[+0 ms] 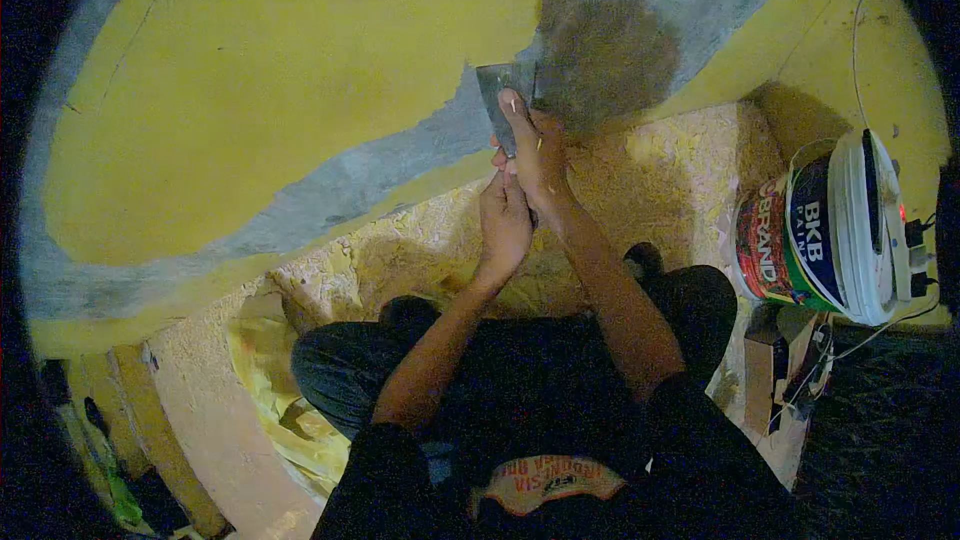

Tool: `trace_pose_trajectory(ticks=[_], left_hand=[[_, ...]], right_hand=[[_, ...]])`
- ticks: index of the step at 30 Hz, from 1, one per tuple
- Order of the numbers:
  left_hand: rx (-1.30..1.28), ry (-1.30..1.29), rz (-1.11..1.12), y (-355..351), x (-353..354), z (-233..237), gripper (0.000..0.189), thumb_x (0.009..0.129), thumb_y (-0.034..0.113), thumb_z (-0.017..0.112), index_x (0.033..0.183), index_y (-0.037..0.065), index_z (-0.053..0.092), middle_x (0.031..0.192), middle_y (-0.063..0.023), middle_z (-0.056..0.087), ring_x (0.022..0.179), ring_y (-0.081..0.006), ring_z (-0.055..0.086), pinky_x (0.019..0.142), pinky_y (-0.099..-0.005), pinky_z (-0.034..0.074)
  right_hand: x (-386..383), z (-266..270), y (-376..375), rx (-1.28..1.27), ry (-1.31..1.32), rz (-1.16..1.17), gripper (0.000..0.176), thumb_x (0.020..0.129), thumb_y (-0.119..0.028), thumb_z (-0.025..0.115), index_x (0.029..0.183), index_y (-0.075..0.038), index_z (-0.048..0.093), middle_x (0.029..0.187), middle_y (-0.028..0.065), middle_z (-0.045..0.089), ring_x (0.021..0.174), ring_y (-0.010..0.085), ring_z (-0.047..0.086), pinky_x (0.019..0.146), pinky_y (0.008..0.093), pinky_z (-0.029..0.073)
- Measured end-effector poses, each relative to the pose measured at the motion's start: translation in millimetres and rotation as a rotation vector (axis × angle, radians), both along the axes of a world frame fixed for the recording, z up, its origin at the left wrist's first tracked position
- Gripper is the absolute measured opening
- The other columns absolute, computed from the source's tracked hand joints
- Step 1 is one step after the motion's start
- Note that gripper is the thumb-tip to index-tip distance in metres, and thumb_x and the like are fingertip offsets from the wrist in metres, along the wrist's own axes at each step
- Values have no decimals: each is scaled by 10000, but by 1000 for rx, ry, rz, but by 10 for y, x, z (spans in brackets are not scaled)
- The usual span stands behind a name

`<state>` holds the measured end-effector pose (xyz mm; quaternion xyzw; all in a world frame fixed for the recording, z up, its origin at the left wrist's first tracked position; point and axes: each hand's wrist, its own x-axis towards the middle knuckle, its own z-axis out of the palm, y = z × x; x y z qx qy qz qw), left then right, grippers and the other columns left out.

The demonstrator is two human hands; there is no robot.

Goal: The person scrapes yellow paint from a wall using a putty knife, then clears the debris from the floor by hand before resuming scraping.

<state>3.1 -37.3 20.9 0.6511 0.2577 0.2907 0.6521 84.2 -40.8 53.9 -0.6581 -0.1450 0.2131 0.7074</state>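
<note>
Held up before the wall is a putty knife (491, 90), its wide flat grey blade pointing up. My right hand (540, 160) is closed round it, thumb laid along the blade's face. Just below, my left hand (507, 223) is closed, its fingertips meeting at the lower end of the tool, where the handle is mostly hidden by my hands. Behind the blade rises a yellow wall (290, 90) with a curving grey patch (370, 162). A dark shadow falls on the grey beside my right hand.
On the right stands a paint bucket (815, 230) with a power strip (900, 240) and cables on its lid. An open cardboard box (768, 360) lies below it. Paint flakes cover the floor (660, 160) along the wall. Crumpled yellow sheeting (265, 380) lies left of my knee.
</note>
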Motion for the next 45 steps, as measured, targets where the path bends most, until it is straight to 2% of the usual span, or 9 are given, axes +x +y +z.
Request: trace_pose_trajectory(ticks=[12,15,17,23,30,32,36,41,45], left_hand=[[224,107,-97,106,41,121,353,939,245,355,1122,-26,488,539,-24,451,483,-88,421,481,-246,381],[3,-10,-55,-137,53,-89,330,941,245,352,1054,-23,507,549,-11,458,487,-80,424,474,-246,376],[-158,-10,-52,-215,72,-173,318,945,250,335,955,-8,521,544,7,450,482,-77,423,458,-246,359],[234,98,43,-113,85,9,309,953,254,317,898,16,506,532,22,425,460,-71,402,438,-231,334],[-133,2,-91,-48,84,-77,332,950,270,333,1035,7,517,557,16,450,487,-79,435,451,-239,352],[278,144,35,-4,70,133,365,948,285,339,1133,12,493,584,22,463,505,-78,439,462,-226,360],[174,36,-217,213,155,657,412,947,305,333,1224,15,429,600,26,463,503,-80,430,461,-220,362],[-150,-151,-129,-85,179,-49,325,948,320,322,942,45,496,585,13,419,481,-66,374,441,-222,329],[-203,-142,-78,-289,113,-13,294,949,314,319,820,76,434,576,11,391,484,-64,369,432,-222,315]], right_hand=[[35,53,-47,292,188,-145,416,806,-473,549,756,-60,536,584,23,492,473,104,472,413,258,399],[147,-391,-136,153,-355,-52,428,801,-483,550,773,-56,536,581,18,486,467,107,472,406,252,392],[95,-109,-217,80,184,61,453,782,-511,557,747,-60,541,587,19,500,453,115,472,400,248,382],[136,-114,-132,20,106,46,431,810,-468,535,782,-41,581,566,33,546,422,122,521,364,266,406],[104,12,-32,44,201,-10,359,833,-399,536,881,-45,573,647,51,576,484,137,552,371,275,421],[85,61,43,277,-174,-177,461,794,-506,538,702,-54,541,565,43,511,450,121,487,410,248,385],[132,665,-85,285,154,-89,447,816,-480,523,715,-45,541,588,38,520,465,111,488,422,249,391],[181,285,-210,17,105,65,379,848,-405,514,776,-37,569,653,42,554,510,110,509,463,249,413],[246,117,-178,-84,61,240,362,845,-393,525,819,-38,591,693,41,565,551,100,515,481,238,421]])
